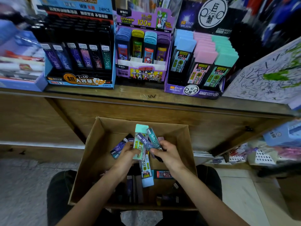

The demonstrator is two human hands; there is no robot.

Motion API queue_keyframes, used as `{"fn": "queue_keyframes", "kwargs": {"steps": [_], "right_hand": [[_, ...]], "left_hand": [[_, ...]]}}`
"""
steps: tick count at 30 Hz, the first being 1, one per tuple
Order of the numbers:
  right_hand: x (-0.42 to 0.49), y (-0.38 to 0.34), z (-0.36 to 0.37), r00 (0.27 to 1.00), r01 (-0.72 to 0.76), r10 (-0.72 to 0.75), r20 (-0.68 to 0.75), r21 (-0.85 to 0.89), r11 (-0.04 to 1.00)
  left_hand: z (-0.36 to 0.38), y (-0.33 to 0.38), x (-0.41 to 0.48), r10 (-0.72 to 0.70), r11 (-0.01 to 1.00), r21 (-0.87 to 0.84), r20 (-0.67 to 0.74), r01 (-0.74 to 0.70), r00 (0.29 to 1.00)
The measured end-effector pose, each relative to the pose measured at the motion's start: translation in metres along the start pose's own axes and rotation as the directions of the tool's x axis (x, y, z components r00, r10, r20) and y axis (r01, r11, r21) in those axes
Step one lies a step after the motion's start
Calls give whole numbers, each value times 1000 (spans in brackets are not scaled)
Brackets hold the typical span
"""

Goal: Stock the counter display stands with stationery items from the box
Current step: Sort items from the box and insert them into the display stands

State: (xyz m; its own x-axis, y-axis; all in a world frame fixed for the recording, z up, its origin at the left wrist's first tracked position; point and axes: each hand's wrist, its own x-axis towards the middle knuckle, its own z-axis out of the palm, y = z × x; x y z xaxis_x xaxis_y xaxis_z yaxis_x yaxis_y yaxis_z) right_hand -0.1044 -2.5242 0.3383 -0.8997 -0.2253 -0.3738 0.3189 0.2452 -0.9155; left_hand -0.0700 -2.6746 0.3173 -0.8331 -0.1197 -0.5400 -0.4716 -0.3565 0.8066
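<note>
Wooden counter (146,96) on the far side carries a blue constellation stand (78,51), an Ultraman stand (143,51) and a pastel-capped stand (198,66). Nearer, a cardboard box (91,152) sits between the person's knees. Dark purple lead cases (119,148) show just left of the left hand (128,154), which grips a mint-capped case (140,132). The right hand (168,154) pinches a purple case (144,140) and a teal case (153,137), crossed over the mint one above the box.

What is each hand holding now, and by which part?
Left hand grips the mint-capped lead case around its lower body; right hand pinches two dark constellation cases by their lower ends.
</note>
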Motion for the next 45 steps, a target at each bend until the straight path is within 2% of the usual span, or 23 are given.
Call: {"fn": "queue_keyframes", "kwargs": {"steps": [2,4,6,11,13,16,18,20,23,27,30,36,39,42,45], "right_hand": [[-3,-9,8,997,59,-57,48,-46,997],[-5,-19,11,986,122,-101,134,-161,979],[-5,-31,8,964,187,-118,238,-296,937],[2,-64,-5,909,271,-30,416,-534,801],[5,-75,-8,885,286,-16,466,-515,808],[8,-84,-15,871,223,45,489,-476,851],[7,-85,-21,869,110,121,480,-425,898],[4,-83,-24,856,-44,164,491,-247,968],[1,-79,-25,897,-111,89,432,26,994],[-1,-83,-18,947,-33,-23,321,169,985],[-2,-93,-13,954,24,-77,291,184,983],[-3,-115,-1,944,76,-127,305,173,982],[-3,-126,6,955,143,-166,247,106,984],[-1,-134,10,961,175,-189,203,84,981],[-1,-140,13,957,204,-204,206,24,979]], "left_hand": [[7,11,-5,50,990,-133,14,-48,999],[6,23,-11,90,984,-153,-20,-92,996],[-2,35,-16,147,987,-60,-23,-148,989],[-21,56,-26,192,945,239,152,-225,970],[-22,63,-29,193,917,311,200,-249,961],[-23,69,-32,227,893,342,222,-293,948],[-22,70,-34,266,895,315,187,-314,946],[-21,68,-36,288,906,284,134,-315,948],[-23,67,-36,289,911,280,88,-302,953],[-22,73,-36,270,899,313,157,-308,950],[-21,82,-38,251,935,195,231,-297,940],[-21,102,-45,172,984,-28,351,-173,920],[-20,105,-49,174,984,-88,339,-153,925],[-22,105,-51,166,979,-162,268,-125,949],[-27,107,-53,197,978,-117,227,-174,954]]}}
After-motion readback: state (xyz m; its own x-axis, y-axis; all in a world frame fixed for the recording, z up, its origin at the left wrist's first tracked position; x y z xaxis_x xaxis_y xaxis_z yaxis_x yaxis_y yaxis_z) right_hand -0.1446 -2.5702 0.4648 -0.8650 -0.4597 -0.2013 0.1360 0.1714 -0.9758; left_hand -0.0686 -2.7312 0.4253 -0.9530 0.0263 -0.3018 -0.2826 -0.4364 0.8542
